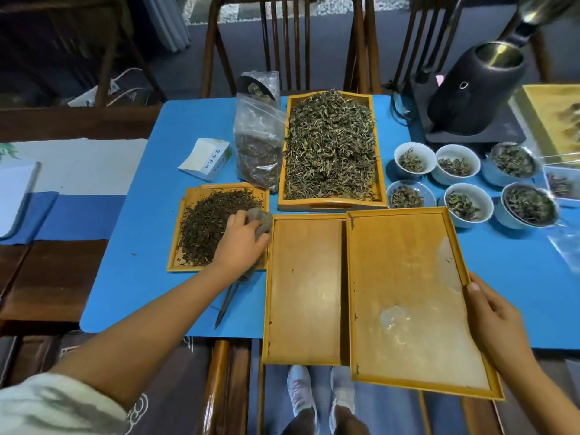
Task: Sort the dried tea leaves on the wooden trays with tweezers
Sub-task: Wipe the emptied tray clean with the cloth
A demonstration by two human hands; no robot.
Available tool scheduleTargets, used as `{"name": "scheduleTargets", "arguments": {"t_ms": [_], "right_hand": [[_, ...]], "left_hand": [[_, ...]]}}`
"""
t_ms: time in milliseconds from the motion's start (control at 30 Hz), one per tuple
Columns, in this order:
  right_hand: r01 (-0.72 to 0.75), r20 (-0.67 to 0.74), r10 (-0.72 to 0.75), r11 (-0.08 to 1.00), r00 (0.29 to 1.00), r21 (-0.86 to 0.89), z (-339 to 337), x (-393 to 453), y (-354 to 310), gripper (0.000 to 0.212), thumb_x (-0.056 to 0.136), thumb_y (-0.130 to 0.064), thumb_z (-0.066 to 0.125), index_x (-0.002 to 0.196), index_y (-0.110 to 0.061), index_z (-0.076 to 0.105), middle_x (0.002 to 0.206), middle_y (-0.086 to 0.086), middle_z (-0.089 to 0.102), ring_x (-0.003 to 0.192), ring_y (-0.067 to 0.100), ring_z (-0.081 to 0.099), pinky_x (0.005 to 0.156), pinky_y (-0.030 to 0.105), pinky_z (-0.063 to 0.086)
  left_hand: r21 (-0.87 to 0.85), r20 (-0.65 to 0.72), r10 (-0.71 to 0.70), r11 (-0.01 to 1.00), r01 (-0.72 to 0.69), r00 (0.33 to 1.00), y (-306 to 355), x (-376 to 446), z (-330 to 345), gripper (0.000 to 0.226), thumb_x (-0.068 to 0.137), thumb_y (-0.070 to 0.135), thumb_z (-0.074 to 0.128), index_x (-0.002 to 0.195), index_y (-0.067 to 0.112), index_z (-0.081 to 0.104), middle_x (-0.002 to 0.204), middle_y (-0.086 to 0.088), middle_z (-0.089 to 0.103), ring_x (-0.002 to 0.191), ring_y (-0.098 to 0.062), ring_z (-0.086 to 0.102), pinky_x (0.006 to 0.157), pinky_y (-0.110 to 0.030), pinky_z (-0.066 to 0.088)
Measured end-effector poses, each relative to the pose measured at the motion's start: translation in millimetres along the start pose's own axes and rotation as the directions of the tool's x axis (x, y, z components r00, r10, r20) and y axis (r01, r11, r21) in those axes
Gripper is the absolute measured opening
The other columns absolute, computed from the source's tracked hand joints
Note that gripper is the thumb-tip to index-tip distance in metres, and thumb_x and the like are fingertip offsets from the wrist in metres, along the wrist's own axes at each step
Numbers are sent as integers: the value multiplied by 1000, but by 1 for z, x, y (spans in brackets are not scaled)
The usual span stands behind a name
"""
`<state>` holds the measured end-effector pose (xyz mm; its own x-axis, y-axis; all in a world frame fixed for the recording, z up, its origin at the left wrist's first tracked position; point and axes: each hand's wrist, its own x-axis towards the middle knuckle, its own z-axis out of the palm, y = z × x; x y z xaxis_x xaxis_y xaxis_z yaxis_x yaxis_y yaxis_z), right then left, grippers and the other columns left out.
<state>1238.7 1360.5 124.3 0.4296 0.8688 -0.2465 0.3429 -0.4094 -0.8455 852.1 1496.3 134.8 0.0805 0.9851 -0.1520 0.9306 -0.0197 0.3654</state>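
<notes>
Our left hand point(240, 243) grips a grey cloth point(262, 219) over the dark-leaf tray point(175, 265), left of centre; our right hand point(492, 321) clasps the empty tray point(408, 277), lower right.

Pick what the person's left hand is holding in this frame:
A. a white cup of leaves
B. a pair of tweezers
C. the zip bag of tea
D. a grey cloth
D. The left hand grips a crumpled grey cloth at the edge of the small tray of dark tea leaves, while the tweezers lie untouched on the blue mat under the forearm.
</notes>
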Motion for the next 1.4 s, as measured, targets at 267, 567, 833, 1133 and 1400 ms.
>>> {"name": "scheduleTargets", "arguments": {"t_ms": [267,567,833,1133,1400], "right_hand": [[-11,31,12,999,999,-33,-20,10,33,39,97,-34,42,132,-22,52,124,-12,51,116,9,45,97,32,34],[-5,94,1,999,996,50,-24,23,46,36,98,-28,41,132,-22,52,127,-13,51,118,6,46,95,25,35],[-2,114,-6,998,993,70,-10,23,57,40,99,-28,38,137,-18,47,138,-4,48,126,8,42,107,32,33],[14,102,-17,1000,995,28,-1,33,60,39,100,-26,39,138,-21,45,139,-4,48,124,8,41,102,26,32],[-2,43,2,1000,999,3,5,30,67,39,100,-26,39,138,-19,46,139,0,49,128,19,44,102,28,32]], "left_hand": [[-3,26,-15,1000,15,1000,28,-9,25,39,92,26,47,124,6,55,126,-14,40,119,-28,32,100,-33,30],[-56,19,10,998,-9,1000,77,-25,70,37,91,26,50,123,8,57,122,-12,43,120,-25,33,97,-32,31],[-63,6,-16,998,16,1000,86,-35,84,37,91,25,51,123,7,57,120,-10,44,118,-24,35,97,-30,31],[-66,-4,-30,997,30,1000,75,-46,78,38,90,25,53,124,7,56,120,-10,43,120,-24,34,101,-31,29],[-53,0,-36,998,36,999,76,-48,82,39,91,27,52,126,9,55,123,-9,42,120,-23,34,101,-30,28]]}}
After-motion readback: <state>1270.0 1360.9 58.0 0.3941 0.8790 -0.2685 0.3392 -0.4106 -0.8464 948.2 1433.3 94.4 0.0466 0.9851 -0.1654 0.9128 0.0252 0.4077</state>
